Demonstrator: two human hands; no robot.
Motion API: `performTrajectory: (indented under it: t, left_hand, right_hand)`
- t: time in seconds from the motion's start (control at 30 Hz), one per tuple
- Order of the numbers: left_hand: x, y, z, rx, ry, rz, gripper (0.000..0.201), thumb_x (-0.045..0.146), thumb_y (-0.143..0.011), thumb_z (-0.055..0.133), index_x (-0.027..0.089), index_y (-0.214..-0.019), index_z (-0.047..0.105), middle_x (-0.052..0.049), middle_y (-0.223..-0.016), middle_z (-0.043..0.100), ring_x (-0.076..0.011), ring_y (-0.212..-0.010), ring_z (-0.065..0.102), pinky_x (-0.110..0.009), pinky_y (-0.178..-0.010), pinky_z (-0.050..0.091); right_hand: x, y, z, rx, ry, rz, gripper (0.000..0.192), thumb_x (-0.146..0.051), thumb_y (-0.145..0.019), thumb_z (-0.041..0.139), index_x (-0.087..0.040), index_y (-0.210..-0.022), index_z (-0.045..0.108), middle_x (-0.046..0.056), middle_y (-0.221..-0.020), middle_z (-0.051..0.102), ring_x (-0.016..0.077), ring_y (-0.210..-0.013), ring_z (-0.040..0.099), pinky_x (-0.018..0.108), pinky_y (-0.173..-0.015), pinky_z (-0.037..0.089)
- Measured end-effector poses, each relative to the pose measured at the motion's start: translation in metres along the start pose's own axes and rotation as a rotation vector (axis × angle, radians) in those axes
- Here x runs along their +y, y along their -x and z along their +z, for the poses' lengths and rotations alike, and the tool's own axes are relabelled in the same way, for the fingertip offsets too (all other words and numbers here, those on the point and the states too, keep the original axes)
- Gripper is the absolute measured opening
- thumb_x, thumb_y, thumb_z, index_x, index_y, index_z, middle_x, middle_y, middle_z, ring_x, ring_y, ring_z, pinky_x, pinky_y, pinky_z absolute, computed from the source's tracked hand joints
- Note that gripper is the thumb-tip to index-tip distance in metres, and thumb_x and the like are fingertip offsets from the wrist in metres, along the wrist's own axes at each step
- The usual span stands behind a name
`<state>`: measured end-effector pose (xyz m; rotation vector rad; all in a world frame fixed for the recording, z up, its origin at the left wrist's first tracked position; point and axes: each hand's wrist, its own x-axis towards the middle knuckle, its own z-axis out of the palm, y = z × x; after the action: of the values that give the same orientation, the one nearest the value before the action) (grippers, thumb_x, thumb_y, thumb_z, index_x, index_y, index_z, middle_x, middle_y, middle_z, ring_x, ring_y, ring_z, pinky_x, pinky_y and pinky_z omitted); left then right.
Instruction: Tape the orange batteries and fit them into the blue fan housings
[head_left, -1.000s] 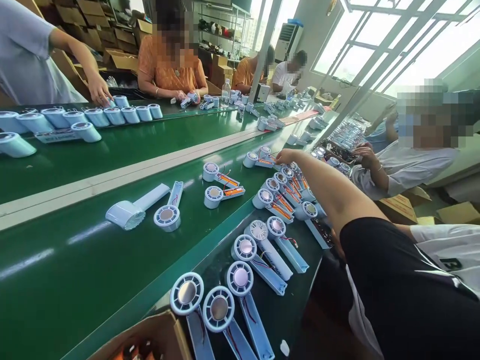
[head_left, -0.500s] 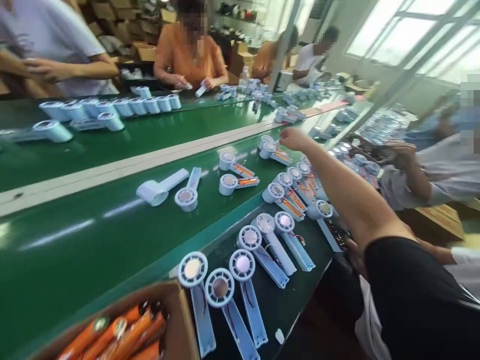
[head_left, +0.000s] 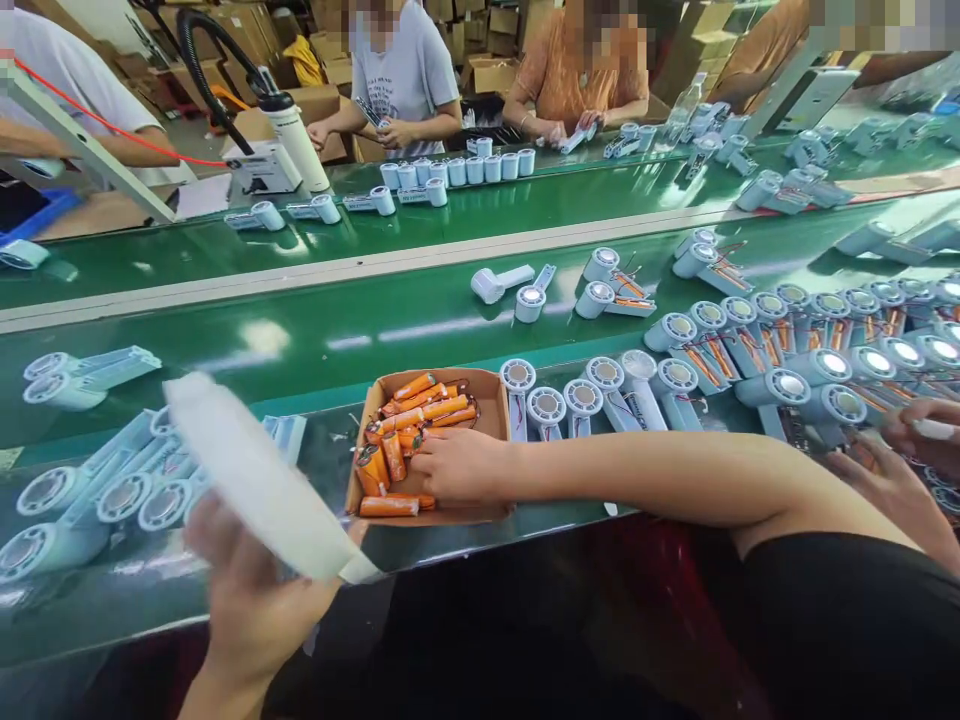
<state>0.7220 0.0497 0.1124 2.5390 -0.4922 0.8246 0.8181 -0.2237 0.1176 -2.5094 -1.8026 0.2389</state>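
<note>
At near edge of green conveyor belt [head_left: 315,345]: right hand [head_left: 457,465] reaches into cardboard box [head_left: 491,405], fingers curled around orange battery cells [head_left: 409,420]. Left hand [head_left: 251,600], near left, grips blurred white handle shell [head_left: 259,480]. Pale-blue fan housings [head_left: 585,400] lie just right of box.

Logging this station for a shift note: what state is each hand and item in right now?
Left hand: closed around a white shell, blurred, tilted.
Right hand: inside the box, fingers on orange cells; grip unclear.
Box: open, partly filled.
Fan halves: open, wiring exposed, lying beside the box.
Belt: carrying fan parts.
</note>
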Motion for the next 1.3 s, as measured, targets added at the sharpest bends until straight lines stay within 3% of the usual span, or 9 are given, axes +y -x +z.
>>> performTrajectory:
  t: [0.13, 0.23, 0.33, 0.6, 0.73, 0.97, 1.03, 1.17, 1.3]
  left_hand:
    - [0.002, 0.007, -0.013, -0.050, -0.057, 0.160, 0.041, 0.024, -0.094, 0.078, 0.027, -0.131, 0.062, -0.013, -0.127, 0.069, -0.0429, -0.142, 0.056, -0.063, -0.118, 0.050]
    - [-0.007, 0.014, -0.015, -0.104, -0.043, 0.208, 0.044, 0.020, -0.092, 0.078, 0.026, -0.133, 0.062, -0.012, -0.129, 0.073, -0.0426, -0.141, 0.057, -0.061, -0.119, 0.049]
    - [-0.018, 0.021, -0.009, -0.118, -0.032, 0.226, 0.051, 0.016, -0.089, 0.079, 0.027, -0.137, 0.063, -0.012, -0.131, 0.074, -0.0416, -0.141, 0.059, -0.062, -0.125, 0.046]
    - [-0.010, 0.020, -0.006, -0.212, -0.069, 0.350, 0.060, 0.014, -0.092, 0.073, 0.031, -0.149, 0.067, -0.006, -0.132, 0.079, -0.0341, -0.142, 0.057, -0.046, -0.119, 0.052]
    - [-0.017, 0.011, -0.017, -0.250, -0.128, 0.473, 0.057, 0.011, -0.097, 0.068, 0.027, -0.151, 0.067, -0.003, -0.135, 0.080, -0.0317, -0.136, 0.061, -0.047, -0.121, 0.048]
    - [-0.033, -0.025, -0.052, -0.416, -0.268, 0.777, 0.071, -0.003, -0.092, 0.053, 0.033, -0.151, 0.069, 0.004, -0.151, 0.072, -0.0316, -0.131, 0.063, -0.058, -0.141, 0.025]
    - [-0.023, -0.030, -0.049, -0.386, -0.267, 0.759, 0.063, 0.004, -0.095, 0.057, 0.032, -0.150, 0.071, 0.001, -0.146, 0.075, -0.0327, -0.121, 0.064, -0.062, -0.142, 0.019]
    - [0.005, -0.011, -0.019, -0.335, -0.178, 0.637, 0.041, 0.031, -0.099, 0.070, 0.027, -0.139, 0.079, -0.006, -0.124, 0.082, -0.0344, -0.109, 0.062, -0.065, -0.140, 0.020]
    - [-0.001, 0.005, -0.002, -0.380, 0.057, 0.641, 0.045, 0.037, -0.091, 0.081, 0.036, -0.136, 0.079, 0.000, -0.125, 0.083, -0.0279, -0.106, 0.065, -0.058, -0.140, 0.023]
  right_hand:
    - [0.015, 0.004, 0.002, 0.263, -0.495, 0.124, 0.005, -0.019, -0.102, 0.076, -0.018, -0.098, 0.074, 0.010, -0.115, 0.080, 0.0250, -0.112, 0.076, 0.039, -0.096, 0.063]
    - [0.008, 0.028, -0.003, 0.720, -1.166, 0.354, 0.029, -0.038, -0.094, 0.086, -0.021, -0.104, 0.064, 0.004, -0.108, 0.078, 0.0212, -0.100, 0.080, 0.035, -0.086, 0.067]
    - [-0.019, 0.043, -0.002, 1.067, -1.528, 0.429, 0.049, -0.039, -0.079, 0.098, -0.026, -0.111, 0.063, -0.002, -0.108, 0.077, 0.0181, -0.094, 0.082, 0.034, -0.085, 0.070]
    - [-0.077, 0.019, -0.001, 1.443, -1.243, 0.812, 0.035, -0.048, -0.082, 0.093, -0.024, -0.106, 0.089, 0.008, -0.112, 0.088, 0.0296, -0.105, 0.084, 0.047, -0.100, 0.070]
    - [-0.083, 0.013, -0.005, 1.270, -1.248, 0.778, 0.036, -0.047, -0.080, 0.093, -0.024, -0.108, 0.090, 0.007, -0.112, 0.088, 0.0294, -0.104, 0.085, 0.045, -0.101, 0.070]
    - [-0.052, 0.032, -0.020, 0.791, -1.540, 0.519, 0.044, -0.029, -0.075, 0.095, -0.021, -0.117, 0.087, 0.004, -0.107, 0.088, 0.0275, -0.103, 0.085, 0.045, -0.104, 0.068]
    - [-0.056, 0.023, -0.017, 0.938, -1.622, 0.531, 0.043, -0.031, -0.071, 0.098, -0.020, -0.111, 0.087, 0.004, -0.106, 0.088, 0.0270, -0.102, 0.085, 0.044, -0.102, 0.068]
    - [-0.061, 0.018, -0.008, 1.524, -1.652, 0.585, 0.043, -0.041, -0.066, 0.102, -0.027, -0.103, 0.087, 0.002, -0.094, 0.087, 0.0254, -0.085, 0.084, 0.041, -0.082, 0.073]
    - [-0.023, 0.087, -0.029, 1.933, -1.395, 0.581, 0.042, -0.043, -0.068, 0.103, -0.029, -0.101, 0.081, -0.003, -0.095, 0.084, 0.0158, -0.087, 0.081, 0.026, -0.082, 0.069]
